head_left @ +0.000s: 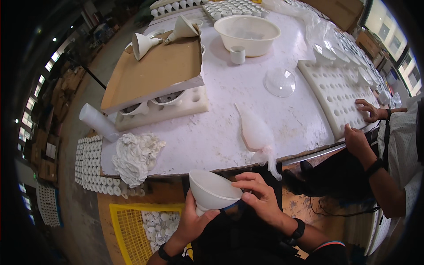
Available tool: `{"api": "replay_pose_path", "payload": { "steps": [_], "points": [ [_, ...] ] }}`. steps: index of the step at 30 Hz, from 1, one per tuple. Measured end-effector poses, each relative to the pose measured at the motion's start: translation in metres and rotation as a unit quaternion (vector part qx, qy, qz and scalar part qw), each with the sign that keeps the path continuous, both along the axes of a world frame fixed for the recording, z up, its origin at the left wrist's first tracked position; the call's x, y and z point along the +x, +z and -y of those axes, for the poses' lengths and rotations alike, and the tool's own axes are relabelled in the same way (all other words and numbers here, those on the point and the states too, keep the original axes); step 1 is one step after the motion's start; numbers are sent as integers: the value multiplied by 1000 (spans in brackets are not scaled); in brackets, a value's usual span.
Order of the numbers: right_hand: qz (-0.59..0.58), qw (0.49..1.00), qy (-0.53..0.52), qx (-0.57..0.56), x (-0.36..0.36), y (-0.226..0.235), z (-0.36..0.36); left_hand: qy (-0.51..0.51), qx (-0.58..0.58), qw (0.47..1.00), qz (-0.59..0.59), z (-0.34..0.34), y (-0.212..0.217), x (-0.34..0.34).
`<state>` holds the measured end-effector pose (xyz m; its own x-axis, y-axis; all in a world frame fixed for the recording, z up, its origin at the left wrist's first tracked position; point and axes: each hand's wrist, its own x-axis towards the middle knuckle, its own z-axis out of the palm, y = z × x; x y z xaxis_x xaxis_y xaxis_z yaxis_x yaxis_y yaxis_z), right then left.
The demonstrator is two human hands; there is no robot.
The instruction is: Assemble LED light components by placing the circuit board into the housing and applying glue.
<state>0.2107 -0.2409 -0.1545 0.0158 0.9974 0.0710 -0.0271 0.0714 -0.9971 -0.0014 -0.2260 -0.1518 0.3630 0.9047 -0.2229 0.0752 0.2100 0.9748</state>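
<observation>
In front of the table edge, my left hand grips a white cone-shaped reflector bulb from below, around its narrow neck. The bulb is tilted, its wide round face turned up. My right hand is closed at the right side of the bulb's rim, with fingertips on the edge of the face and the thumb near its side. On the table beyond lies a white, pear-shaped plastic bag with a thin pointed end. A crumpled white cloth rests at the table's left front corner.
Two bulbs lie on a cardboard tray over a foam holder. A white basin, cup and clear dome stand further back. A co-worker's hands touch a holed white board. A yellow basket stands below left.
</observation>
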Motion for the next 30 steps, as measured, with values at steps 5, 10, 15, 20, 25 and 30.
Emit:
{"api": "replay_pose_path", "payload": {
  "steps": [5,10,15,20,25,30],
  "points": [
    [-62,994,84,-10,7,3,0,-56,59,994,-76,-3,13,7],
    [-81,993,88,-21,12,1,3,-73,77,982,-156,-3,24,14],
    [-93,993,77,-12,21,-5,3,-79,182,941,-274,-10,29,27],
    [-114,992,45,10,41,-8,14,-132,270,893,-335,-20,42,48],
    [-132,991,-12,31,61,-13,24,-184,349,847,-356,-35,56,76],
    [-126,977,-141,100,78,-10,28,-219,409,822,-331,-56,69,109]
  ]
}}
